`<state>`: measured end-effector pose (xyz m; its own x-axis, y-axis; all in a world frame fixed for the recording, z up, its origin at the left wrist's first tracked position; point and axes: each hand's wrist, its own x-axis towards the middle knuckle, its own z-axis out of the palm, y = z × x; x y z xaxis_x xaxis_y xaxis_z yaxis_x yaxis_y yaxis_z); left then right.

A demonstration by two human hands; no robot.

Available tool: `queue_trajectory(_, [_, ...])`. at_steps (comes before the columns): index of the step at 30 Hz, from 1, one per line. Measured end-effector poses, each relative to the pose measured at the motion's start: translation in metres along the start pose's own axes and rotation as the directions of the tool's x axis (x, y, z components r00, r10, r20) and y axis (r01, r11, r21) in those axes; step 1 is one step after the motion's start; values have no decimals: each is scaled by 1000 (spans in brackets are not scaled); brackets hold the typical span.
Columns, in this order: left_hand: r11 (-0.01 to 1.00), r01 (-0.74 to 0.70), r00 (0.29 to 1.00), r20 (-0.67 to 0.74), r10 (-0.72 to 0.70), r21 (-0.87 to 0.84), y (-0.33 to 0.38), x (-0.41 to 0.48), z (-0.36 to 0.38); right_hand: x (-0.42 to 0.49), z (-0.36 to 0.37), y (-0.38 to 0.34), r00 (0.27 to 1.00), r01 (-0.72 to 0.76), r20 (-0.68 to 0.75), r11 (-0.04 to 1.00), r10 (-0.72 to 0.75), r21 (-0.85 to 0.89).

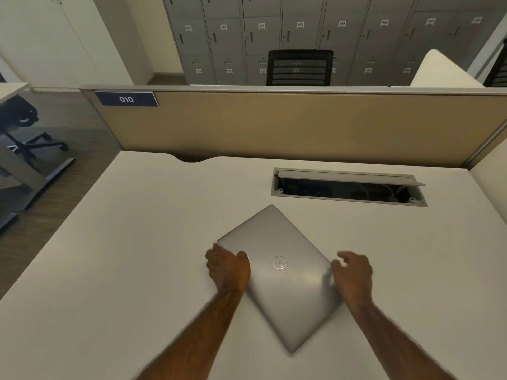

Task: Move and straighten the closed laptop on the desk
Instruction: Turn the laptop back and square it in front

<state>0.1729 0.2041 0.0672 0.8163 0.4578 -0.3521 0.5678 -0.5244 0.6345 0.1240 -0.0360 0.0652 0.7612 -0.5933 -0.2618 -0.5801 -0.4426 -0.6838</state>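
A closed silver laptop (277, 272) lies on the white desk (137, 256), turned diagonally so one corner points toward me and one toward the partition. My left hand (227, 267) grips its left edge near the left corner, thumb on the lid. At the laptop's right edge sits my right hand (354, 275), fingers spread and slightly blurred, palm against the edge; a firm hold is not clear.
An open cable tray (348, 187) with a raised grey flap is sunk into the desk just beyond the laptop. A tan partition (274, 124) labelled 010 closes the desk's far side. A black chair (299, 67) and grey lockers stand behind it.
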Motion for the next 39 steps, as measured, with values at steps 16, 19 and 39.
queue_trajectory(16, [836,-416,887,363,287,358,49,69,9,-84,23,32,932,-355,149,919,331,172])
queue_trajectory(19, [827,-415,889,363,280,379,53,73,14,-81,25,29,927,-375,131,879,351,295])
queue_trajectory(39, [982,-131,949,303,84,139,20,51,14,17,-13,23,967,-254,40,943,252,215])
